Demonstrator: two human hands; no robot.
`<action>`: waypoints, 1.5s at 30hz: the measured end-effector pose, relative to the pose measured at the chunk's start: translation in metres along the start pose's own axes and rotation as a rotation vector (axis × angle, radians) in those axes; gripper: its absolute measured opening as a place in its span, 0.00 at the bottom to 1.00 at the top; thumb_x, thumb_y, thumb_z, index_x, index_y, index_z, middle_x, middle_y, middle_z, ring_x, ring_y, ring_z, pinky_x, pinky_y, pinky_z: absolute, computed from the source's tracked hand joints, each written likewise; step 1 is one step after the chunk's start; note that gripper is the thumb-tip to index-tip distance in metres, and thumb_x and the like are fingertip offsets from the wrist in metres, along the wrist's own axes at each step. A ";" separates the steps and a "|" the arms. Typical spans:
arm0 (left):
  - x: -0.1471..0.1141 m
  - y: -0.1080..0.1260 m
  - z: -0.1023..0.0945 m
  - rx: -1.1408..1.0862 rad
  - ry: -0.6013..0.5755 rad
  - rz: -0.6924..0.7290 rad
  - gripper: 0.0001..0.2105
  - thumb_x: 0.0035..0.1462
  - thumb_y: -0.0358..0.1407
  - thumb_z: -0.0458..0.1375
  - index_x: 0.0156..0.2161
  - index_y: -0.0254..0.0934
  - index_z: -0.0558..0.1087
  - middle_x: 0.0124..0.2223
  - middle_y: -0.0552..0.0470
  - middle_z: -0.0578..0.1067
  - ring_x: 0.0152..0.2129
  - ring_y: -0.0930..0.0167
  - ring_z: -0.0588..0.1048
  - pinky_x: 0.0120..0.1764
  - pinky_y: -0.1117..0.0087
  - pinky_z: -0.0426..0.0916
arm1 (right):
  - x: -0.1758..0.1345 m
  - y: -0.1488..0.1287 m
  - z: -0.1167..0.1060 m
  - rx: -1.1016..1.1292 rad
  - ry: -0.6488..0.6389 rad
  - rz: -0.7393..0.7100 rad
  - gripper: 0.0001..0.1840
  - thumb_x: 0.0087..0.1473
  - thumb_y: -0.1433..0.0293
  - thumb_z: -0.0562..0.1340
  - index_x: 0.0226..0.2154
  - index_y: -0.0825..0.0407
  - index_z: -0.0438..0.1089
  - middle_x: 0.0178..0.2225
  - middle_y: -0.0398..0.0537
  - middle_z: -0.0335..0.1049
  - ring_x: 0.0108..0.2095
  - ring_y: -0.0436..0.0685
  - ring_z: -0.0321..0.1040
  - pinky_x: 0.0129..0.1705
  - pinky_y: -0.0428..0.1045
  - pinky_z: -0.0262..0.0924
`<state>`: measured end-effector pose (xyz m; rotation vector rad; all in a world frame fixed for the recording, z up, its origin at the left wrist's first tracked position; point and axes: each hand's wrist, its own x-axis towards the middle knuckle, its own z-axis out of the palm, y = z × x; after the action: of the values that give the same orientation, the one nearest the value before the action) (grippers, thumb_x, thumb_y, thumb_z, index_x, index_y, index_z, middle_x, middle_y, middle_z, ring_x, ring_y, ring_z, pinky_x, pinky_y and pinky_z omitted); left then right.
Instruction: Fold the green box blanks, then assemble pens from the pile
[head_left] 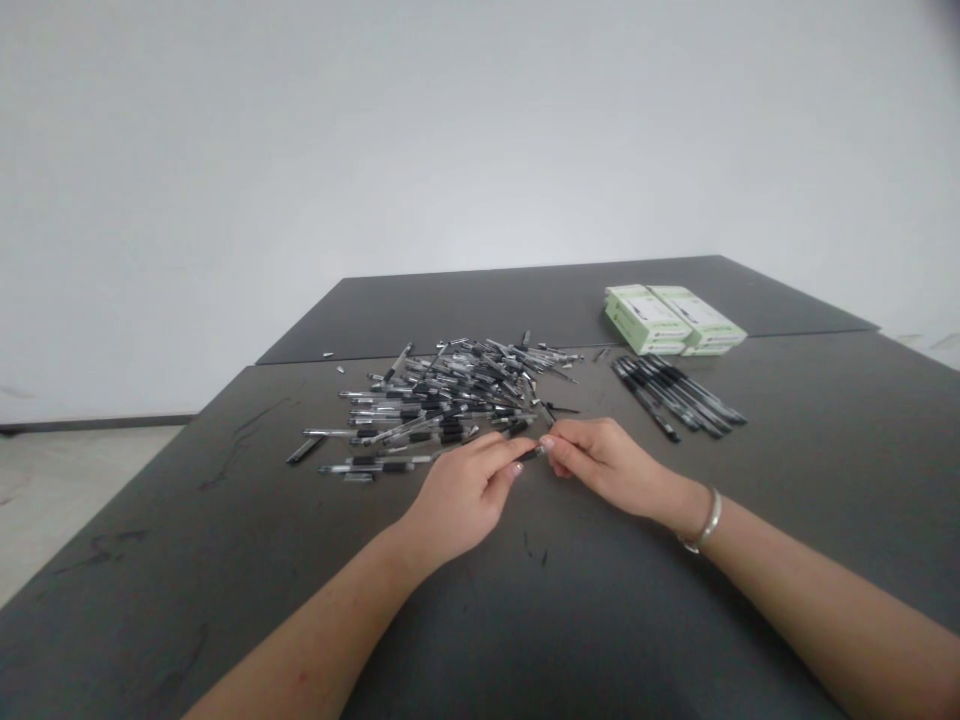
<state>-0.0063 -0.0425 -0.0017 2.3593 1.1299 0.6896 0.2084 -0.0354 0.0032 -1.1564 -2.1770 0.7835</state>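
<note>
Now, clear-and-black plastic pen heap at eleven o'clock, green-white cardboard boxes at one; bare left hand and right hand pinching black-gripped pen, mostly hidden.

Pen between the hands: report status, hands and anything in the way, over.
Left hand gripping the pen; right hand pinched at its end. Loose pen pile just beyond. Nothing seen blocking the hands.

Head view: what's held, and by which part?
A pen, mostly hidden: the left hand grips its body, the right hand pinches one end; which end, can't tell.
</note>
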 end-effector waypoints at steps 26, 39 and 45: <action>0.000 -0.006 0.006 0.121 0.033 0.059 0.18 0.62 0.29 0.48 0.54 0.45 0.70 0.40 0.53 0.75 0.34 0.72 0.74 0.36 0.72 0.67 | 0.005 0.002 0.018 0.451 -0.044 0.280 0.26 0.56 0.50 0.55 0.19 0.52 0.57 0.16 0.37 0.52 0.18 0.46 0.47 0.21 0.44 0.44; 0.000 -0.004 -0.002 0.184 0.059 -0.037 0.16 0.64 0.32 0.47 0.54 0.44 0.69 0.45 0.53 0.74 0.36 0.72 0.74 0.37 0.71 0.68 | 0.038 0.056 -0.041 -0.499 0.333 0.280 0.14 0.53 0.74 0.55 0.38 0.56 0.74 0.35 0.51 0.74 0.36 0.56 0.69 0.41 0.47 0.60; -0.001 -0.003 -0.002 0.186 0.065 -0.027 0.16 0.64 0.32 0.47 0.53 0.44 0.69 0.44 0.53 0.74 0.35 0.72 0.75 0.37 0.71 0.68 | 0.061 0.105 -0.072 -0.783 0.204 0.364 0.23 0.48 0.80 0.55 0.47 0.60 0.73 0.48 0.61 0.71 0.48 0.62 0.67 0.52 0.50 0.57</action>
<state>-0.0100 -0.0416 -0.0020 2.4854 1.3025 0.6825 0.2851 0.0819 -0.0102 -1.9459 -2.1670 -0.1101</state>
